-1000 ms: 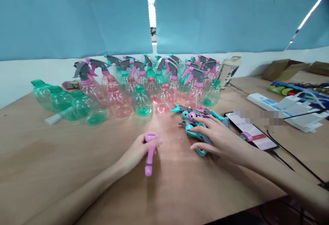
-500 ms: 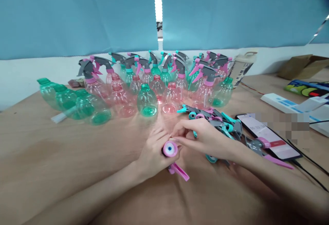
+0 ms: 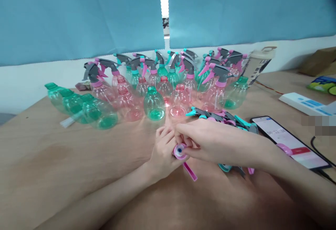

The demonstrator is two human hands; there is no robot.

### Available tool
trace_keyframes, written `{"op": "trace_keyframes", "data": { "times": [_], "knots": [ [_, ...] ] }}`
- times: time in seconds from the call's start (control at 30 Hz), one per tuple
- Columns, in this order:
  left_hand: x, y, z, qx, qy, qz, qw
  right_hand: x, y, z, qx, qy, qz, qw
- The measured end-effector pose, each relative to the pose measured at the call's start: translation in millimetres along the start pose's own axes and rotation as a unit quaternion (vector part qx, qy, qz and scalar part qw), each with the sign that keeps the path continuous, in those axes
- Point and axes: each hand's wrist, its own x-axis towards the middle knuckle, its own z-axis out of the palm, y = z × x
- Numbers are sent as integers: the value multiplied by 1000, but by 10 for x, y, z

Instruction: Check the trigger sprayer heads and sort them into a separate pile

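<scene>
My left hand (image 3: 163, 153) is wrapped around a spray trigger head (image 3: 189, 171) with a pink lever pointing down and right. Its round pink collar (image 3: 179, 151) faces me, showing a white inside with a dark centre. Over the collar is my right hand (image 3: 195, 139), fingers curled and thumb touching the rim; whatever those fingers pinch, if anything, is hidden. Beyond both hands stand a green bottle (image 3: 154, 104) and a pink bottle (image 3: 179, 102) without tops. A pile of loose spray heads (image 3: 223, 115) lies behind my right hand, partly covered by it.
Several bottles with spray heads (image 3: 219, 83) fill the back of the table (image 3: 78, 160). Green bottles (image 3: 98, 112) stand or lean at left near a bundle of pale tubes (image 3: 69, 119). At right are a phone (image 3: 296, 142), a power strip (image 3: 304, 102) and a tumbler (image 3: 258, 63).
My right hand has moved down and inward over the pink collar, its fingers more curled. The lever has swung slightly. The view has shifted, so the table things appear displaced.
</scene>
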Motion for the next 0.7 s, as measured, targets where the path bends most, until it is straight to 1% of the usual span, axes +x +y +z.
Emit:
{"op": "trace_keyframes", "data": {
  "times": [0.13, 0.23, 0.33, 0.43, 0.57, 0.63, 0.7],
  "knots": [
    [9, 8, 0, -8, -2, -9, 1000, 22, 54, 35, 2, -21, 12, 1000],
    [15, 10, -4, -7, -1, -4, 1000, 38, 70, 66, -5, -14, 39, 999],
    [21, 14, -12, 5, -14, -11, 1000, 57, 62, 106, 11, -1, 80, 997],
    [27, 18, -23, 15, -19, -14, 1000, 78, 37, 135, 70, 6, 119, 990],
    [37, 16, -31, 23, -21, -18, 999, 105, 37, 167, 185, 0, 170, 968],
    [43, 14, -32, 28, -26, -21, 999, 122, 71, 189, 235, 0, 179, 955],
    [50, 15, -34, 34, -29, -22, 999, 138, 117, 207, 273, 2, 174, 946]
  ]
}}
